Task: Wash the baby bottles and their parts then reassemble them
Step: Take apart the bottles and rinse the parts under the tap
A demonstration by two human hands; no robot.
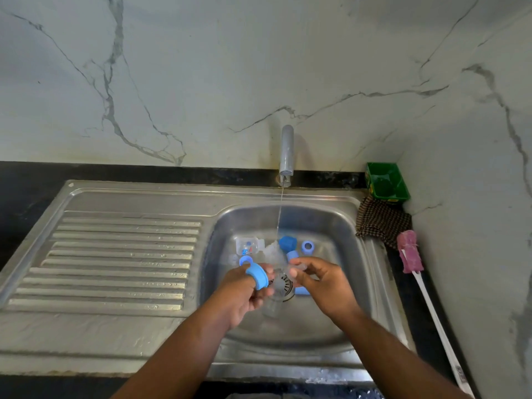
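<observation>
While the left hand (244,293) curls its fingers round a blue screw ring (257,277) and the right hand (325,286) pinches a clear teat (300,267) above the sink (331,226) drain (285,285), I'd judge wet fingers could drop either part.

We're on a single camera here, the head view, riding high on the person and tipped forward and down. We're looking over the front edge of the tabletop (23,182) straight into the sink (339,226). We're close in, and the basin sits just below centre. The wide lens bows the draining board (115,254) out to our left and spreads the marble wall (201,67) across the whole top half. The tap (287,151) faces us dead ahead. Left grip (250,286) and right grip (322,283) reach in from the bottom edge, close together over the basin.
</observation>
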